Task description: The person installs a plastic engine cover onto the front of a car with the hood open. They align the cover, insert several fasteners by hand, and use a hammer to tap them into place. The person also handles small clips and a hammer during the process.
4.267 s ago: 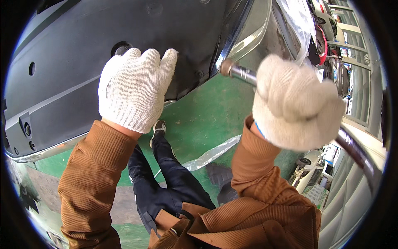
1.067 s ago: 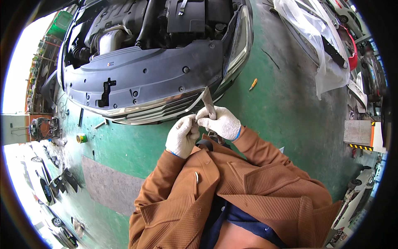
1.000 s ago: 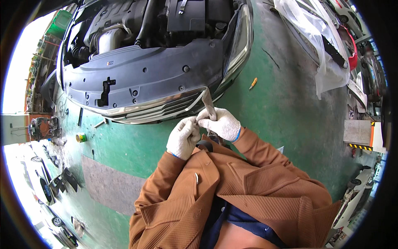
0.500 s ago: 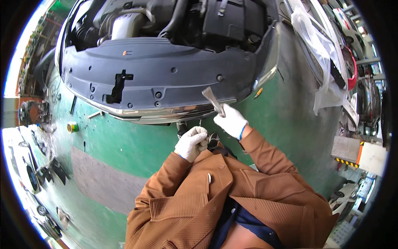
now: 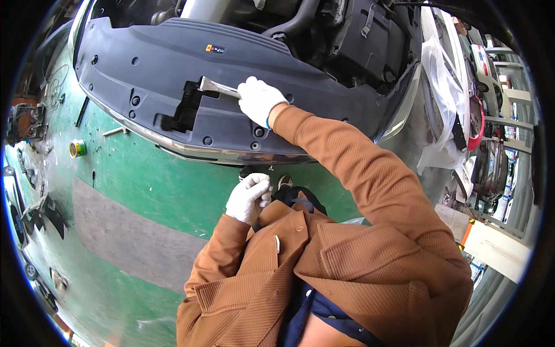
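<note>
My right hand [image 5: 261,100], in a white knitted glove, reaches over the car's front and is closed on a flat, silvery scraper-like tool [image 5: 221,87]. Its wide end points left, at the upper right end of a jagged black opening [image 5: 186,108] in the dark plastic front cover [image 5: 156,63]. Whether the tip touches the cover I cannot tell. My left hand [image 5: 250,198], gloved too, is held in front of my jacket with its fingers curled together. What it pinches, if anything, is too small to make out.
Beyond the cover lies the uncovered engine bay with a black hose [image 5: 298,23]. A small yellow-green tin [image 5: 77,148] and a metal bar [image 5: 114,131] lie on the green floor at left. Plastic sheeting [image 5: 442,98] hangs over a panel at right.
My right hand has moved forward and left with the tool, from beside the bumper to the opening in the cover. The left hand stays low, fingers still curled. The view has shifted over the car.
</note>
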Available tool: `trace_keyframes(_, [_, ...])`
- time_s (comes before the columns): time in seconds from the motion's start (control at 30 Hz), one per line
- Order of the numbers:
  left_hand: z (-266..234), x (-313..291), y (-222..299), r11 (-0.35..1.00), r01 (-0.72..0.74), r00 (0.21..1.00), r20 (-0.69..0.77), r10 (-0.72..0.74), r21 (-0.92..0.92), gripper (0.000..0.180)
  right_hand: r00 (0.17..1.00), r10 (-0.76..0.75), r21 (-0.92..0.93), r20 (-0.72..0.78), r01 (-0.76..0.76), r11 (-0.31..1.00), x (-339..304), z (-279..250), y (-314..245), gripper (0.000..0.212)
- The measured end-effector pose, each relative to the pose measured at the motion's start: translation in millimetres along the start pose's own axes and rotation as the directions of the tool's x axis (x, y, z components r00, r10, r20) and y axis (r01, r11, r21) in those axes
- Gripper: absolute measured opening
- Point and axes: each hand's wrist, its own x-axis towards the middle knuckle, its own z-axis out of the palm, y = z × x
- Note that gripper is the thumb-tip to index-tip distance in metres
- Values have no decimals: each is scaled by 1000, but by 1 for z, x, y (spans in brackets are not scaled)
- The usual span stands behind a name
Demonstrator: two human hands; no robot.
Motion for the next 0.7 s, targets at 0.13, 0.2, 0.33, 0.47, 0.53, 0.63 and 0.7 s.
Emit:
trace_keyframes(0.13, [-12, -9, 9, 998, -51, 998, -28, 50, -35, 10, 994, -110, -152, 5, 110, 982, 9, 1, -12, 24])
trace_keyframes(0.2, [-13, -10, 16, 997, -62, 998, -16, 62, -34, 10, 987, -159, -207, -27, 150, 967, 7, 4, -9, 27])
trace_keyframes(0.33, [-6, -12, 24, 991, -135, 990, -25, 136, 7, 12, 981, -110, -150, -161, 86, 985, -13, 4, -1, 26])
trace_keyframes(0.47, [-11, -4, 31, 984, -175, 982, 74, 175, -5, 15, 987, 61, -34, -152, -67, 997, -43, -10, 1, 27])
trace_keyframes(0.53, [-15, -1, 29, 967, -246, 968, -28, 248, 63, 16, 918, 16, -18, -396, -26, 1000, -70, 2, 5, 27])
trace_keyframes(0.63, [-6, 6, 26, 956, -284, 958, -9, 286, 78, 16, 858, -10, 252, -514, 162, 954, -117, 19, 7, 23])
trace_keyframes(0.7, [3, 12, 21, 961, -247, 968, -7, 250, 122, 15, 929, -51, 594, -367, 276, 756, -148, 37, -2, 25])
